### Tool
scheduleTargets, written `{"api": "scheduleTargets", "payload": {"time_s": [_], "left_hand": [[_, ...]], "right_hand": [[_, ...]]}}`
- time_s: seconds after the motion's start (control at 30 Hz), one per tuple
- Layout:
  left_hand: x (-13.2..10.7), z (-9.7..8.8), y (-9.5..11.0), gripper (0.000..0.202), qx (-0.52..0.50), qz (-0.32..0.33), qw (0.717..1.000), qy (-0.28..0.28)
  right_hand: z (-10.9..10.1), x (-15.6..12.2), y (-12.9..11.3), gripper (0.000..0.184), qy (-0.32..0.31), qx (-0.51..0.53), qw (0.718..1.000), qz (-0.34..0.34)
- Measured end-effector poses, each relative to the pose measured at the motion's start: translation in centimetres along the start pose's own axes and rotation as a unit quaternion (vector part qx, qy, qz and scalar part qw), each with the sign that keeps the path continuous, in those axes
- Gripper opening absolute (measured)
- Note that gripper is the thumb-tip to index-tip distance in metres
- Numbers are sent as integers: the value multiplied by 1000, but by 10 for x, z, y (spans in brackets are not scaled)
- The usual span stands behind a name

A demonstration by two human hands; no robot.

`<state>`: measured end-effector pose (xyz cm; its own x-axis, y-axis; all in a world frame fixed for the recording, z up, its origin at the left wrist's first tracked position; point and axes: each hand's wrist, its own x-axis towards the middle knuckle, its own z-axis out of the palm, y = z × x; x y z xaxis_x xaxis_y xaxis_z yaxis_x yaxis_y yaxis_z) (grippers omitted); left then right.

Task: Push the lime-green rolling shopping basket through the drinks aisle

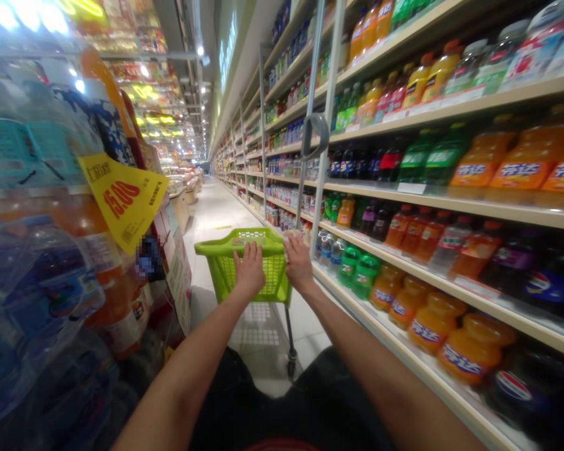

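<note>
A lime-green shopping cart with a basket-like plastic body stands in front of me. My left hand rests over the middle of its near rim, fingers bent across the handle. At the right corner of that rim is my right hand, its fingers closed. A pale, crinkled thing, perhaps clear wrapping, shows at those fingers; its kind is unclear. The inside of the basket is mostly hidden. Below the cart, one dark caster wheel shows on the right.
Long drink shelves run along the right, close to my arm, with a grey ring on an upright. Stacked bottle packs and a yellow price sign stand close on the left. The pale tiled aisle stretches ahead.
</note>
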<state>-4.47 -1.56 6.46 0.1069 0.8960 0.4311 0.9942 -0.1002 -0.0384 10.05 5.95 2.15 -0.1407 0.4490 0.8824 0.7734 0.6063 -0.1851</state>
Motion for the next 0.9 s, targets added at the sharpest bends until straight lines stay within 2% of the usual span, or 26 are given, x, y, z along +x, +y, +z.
{"api": "scheduleTargets", "payload": {"time_s": [0.07,0.17,0.27,0.37,0.47,0.57,0.73,0.83,0.9], "left_hand": [[1,-2,-2,64,-17,-7,1000,17],[3,-9,-6,56,-45,-14,996,80],[6,-15,-6,49,-67,38,990,117],[8,-16,-1,47,-86,97,988,77],[10,-13,4,48,-92,70,992,54],[13,-11,9,49,-74,38,995,59],[22,-10,27,53,-28,49,994,96],[26,-3,34,49,-20,72,993,92],[26,2,29,47,-16,75,993,89]], "right_hand": [[8,2,-19,57,-15,26,999,-31],[19,5,-41,60,-22,40,998,-50],[20,6,-49,64,-36,30,998,-32],[10,4,-43,69,-70,43,996,-34],[-8,-1,-26,71,-92,63,992,-62],[-19,-5,-8,69,-82,58,993,-58],[-12,-7,1,60,-36,-23,999,31],[-5,-8,-3,62,-36,-57,997,48],[-5,-10,-5,63,-38,-65,996,47]]}}
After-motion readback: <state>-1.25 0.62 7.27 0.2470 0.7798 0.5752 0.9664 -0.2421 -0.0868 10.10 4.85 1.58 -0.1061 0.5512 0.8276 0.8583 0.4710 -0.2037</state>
